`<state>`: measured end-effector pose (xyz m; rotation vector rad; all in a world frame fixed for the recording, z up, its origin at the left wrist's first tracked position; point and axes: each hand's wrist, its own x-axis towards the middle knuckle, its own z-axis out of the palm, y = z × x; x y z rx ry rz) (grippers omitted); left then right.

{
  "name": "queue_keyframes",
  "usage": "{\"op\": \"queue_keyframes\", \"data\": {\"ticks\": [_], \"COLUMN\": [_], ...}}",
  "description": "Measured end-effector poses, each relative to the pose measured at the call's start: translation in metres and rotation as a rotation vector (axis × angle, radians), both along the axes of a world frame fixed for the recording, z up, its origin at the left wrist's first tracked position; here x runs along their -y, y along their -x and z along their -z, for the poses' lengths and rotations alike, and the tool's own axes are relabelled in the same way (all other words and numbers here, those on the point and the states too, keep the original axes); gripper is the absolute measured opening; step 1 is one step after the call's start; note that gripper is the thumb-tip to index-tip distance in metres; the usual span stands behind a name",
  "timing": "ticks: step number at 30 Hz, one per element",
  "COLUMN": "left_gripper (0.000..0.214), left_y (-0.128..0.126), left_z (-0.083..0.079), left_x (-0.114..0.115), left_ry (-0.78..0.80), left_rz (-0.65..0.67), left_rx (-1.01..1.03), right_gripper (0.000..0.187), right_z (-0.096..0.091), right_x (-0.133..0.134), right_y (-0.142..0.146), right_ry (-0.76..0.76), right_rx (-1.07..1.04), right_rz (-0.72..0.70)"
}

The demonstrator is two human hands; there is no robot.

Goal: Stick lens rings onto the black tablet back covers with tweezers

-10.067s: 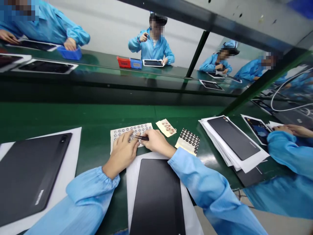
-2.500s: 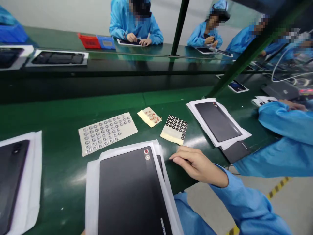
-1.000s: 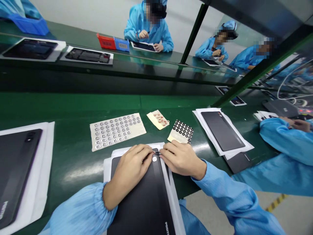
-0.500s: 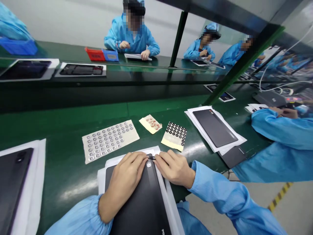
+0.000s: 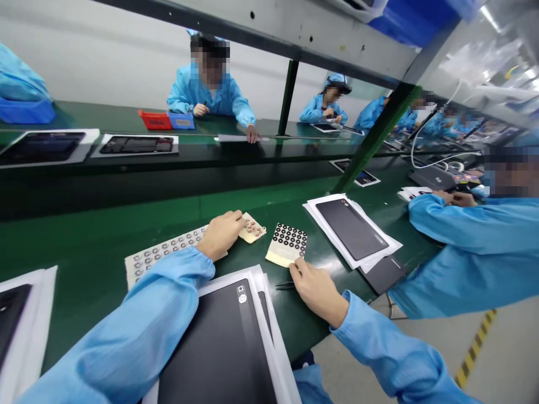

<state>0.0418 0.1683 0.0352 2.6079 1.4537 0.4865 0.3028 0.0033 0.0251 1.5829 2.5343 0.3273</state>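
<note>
The left hand [image 5: 222, 233] touches the left edge of the red-sticker sheet [image 5: 255, 228]; whether it pinches is unclear. The right hand [image 5: 318, 290] pinches dark tweezers [image 5: 284, 285] just near of the black-ring sticker sheet [image 5: 286, 244], right of the near black tablet [image 5: 219, 348].

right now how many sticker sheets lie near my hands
3: silver-ringed sheet, partly behind your left sleeve; red-marked sheet at your left hand; black-ringed sheet by your right hand.
</note>
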Motion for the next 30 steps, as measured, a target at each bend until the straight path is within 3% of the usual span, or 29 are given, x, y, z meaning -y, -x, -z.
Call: {"op": "queue_keyframes", "data": {"ticks": [4,11,15,21,26,30], "left_gripper": [0.033,0.040,0.023,0.016,0.029,0.036], "left_y": [0.013,0.026,0.020,0.027,0.055,0.099], "left_z": [0.007,0.012,0.016,-0.003,-0.036,-0.066], "left_x": [-0.004,-0.018,-0.025,-0.021,0.014,0.093], "left_ry": [0.053,0.122,0.238,0.490,0.695,0.718], "left_rz": [0.048,-0.220,-0.296,-0.366,-0.369,-0.424], "left_rx": [0.014,0.097,0.167,0.369,0.611,0.768], "right_gripper": [0.020,0.020,0.023,0.024,0.031,0.033], "right_z": [0.004,0.008,0.014,0.018,0.020,0.029], "right_x": [0.000,-0.001,0.000,0.000,0.000,0.000], "right_y": [-0.001,-0.003,-0.006,-0.008,-0.012,-0.022], "right_ry": [-0.012,-0.009,-0.020,-0.054,-0.101,-0.192], "right_rx": [-0.020,-0.117,-0.144,-0.183,-0.203,-0.210], "right_rz": [-0.002,0.025,0.042,0.045,0.022,-0.049]}}
